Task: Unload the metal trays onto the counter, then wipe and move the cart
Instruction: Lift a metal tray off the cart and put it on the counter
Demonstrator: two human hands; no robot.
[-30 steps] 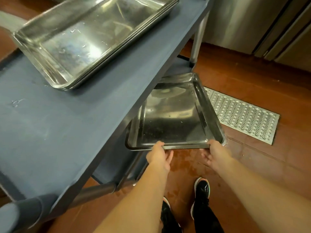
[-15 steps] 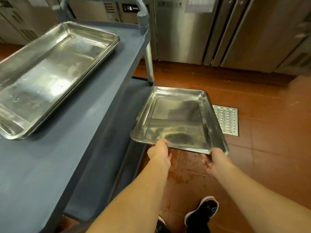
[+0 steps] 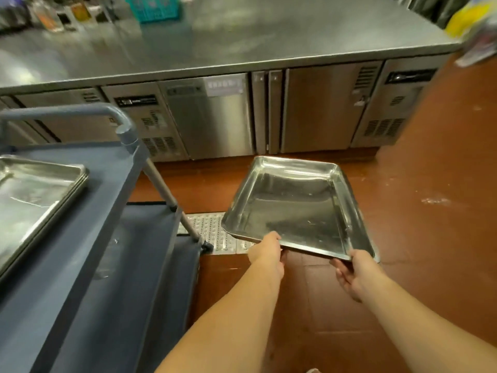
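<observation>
I hold a shiny metal tray [image 3: 293, 208] in the air over the red floor, to the right of the blue cart [image 3: 88, 238]. My left hand [image 3: 266, 251] grips the tray's near rim at its left end. At the rim's right end my right hand [image 3: 355, 270] grips it, thumb on top and fingers underneath. A stack of metal trays [image 3: 32, 200] lies on the cart's top shelf at the far left. The steel counter [image 3: 242, 41] runs across the top of the view, beyond the tray.
Under the counter are steel fridge doors [image 3: 209, 117]. A teal basket [image 3: 156, 9] and bottles [image 3: 51, 14] stand at the counter's back left, a yellow item [image 3: 468, 14] at its right end. A floor drain grate [image 3: 212, 232] lies by the cart's leg [image 3: 172, 200].
The tray has come out from the cart's lower shelf and moved up and to the right, away from the cart. My view has lifted so the counter now shows.
</observation>
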